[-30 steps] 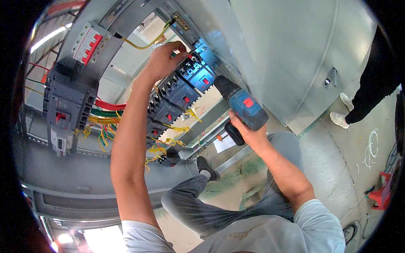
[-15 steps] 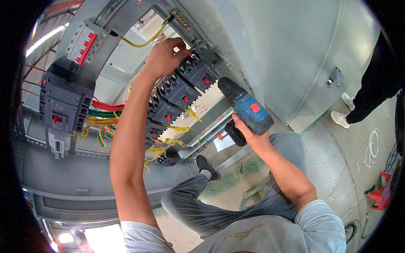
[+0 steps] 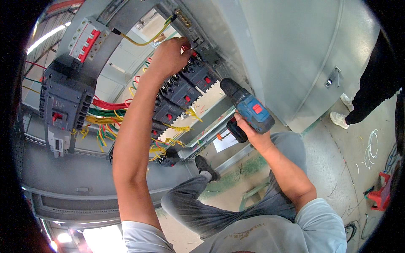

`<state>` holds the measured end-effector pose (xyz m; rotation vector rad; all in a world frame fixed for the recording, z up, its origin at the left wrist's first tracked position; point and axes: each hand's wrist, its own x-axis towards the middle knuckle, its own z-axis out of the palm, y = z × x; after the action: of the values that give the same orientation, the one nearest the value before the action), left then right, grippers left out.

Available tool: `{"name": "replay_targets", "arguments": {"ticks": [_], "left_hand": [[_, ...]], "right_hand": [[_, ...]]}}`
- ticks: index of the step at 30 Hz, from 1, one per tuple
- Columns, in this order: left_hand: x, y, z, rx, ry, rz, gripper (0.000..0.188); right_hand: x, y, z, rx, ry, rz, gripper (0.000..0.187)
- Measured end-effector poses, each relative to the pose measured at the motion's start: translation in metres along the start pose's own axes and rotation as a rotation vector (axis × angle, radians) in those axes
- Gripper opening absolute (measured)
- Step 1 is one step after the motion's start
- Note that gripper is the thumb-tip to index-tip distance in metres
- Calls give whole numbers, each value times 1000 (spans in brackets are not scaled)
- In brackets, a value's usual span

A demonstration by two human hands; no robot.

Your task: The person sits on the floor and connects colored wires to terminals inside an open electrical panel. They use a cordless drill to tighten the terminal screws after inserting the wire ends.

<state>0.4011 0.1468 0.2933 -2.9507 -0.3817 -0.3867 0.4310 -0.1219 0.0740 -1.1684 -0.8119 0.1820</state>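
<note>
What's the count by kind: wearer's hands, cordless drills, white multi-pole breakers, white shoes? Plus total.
Hands: 2 (left hand, right hand)
Cordless drill: 1
White multi-pole breaker: 1
White shoes: 2, on another person
Total: 6

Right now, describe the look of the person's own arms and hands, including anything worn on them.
The left hand and right hand are ungloved, with no watch or bracelet visible. A short, pale grey fabric left sleeve and matching right sleeve leave both forearms bare.
</note>
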Motion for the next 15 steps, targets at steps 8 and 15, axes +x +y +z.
{"name": "replay_targets", "arguments": {"ticks": [8, 15], "left_hand": [[2, -2, 0, -10, -7, 0, 26], [5, -8, 4, -86, -12, -8, 23]], "right_hand": [[14, -44, 1, 39, 41, 157, 53], [25, -63, -17, 9, -68, 290, 46]]}}
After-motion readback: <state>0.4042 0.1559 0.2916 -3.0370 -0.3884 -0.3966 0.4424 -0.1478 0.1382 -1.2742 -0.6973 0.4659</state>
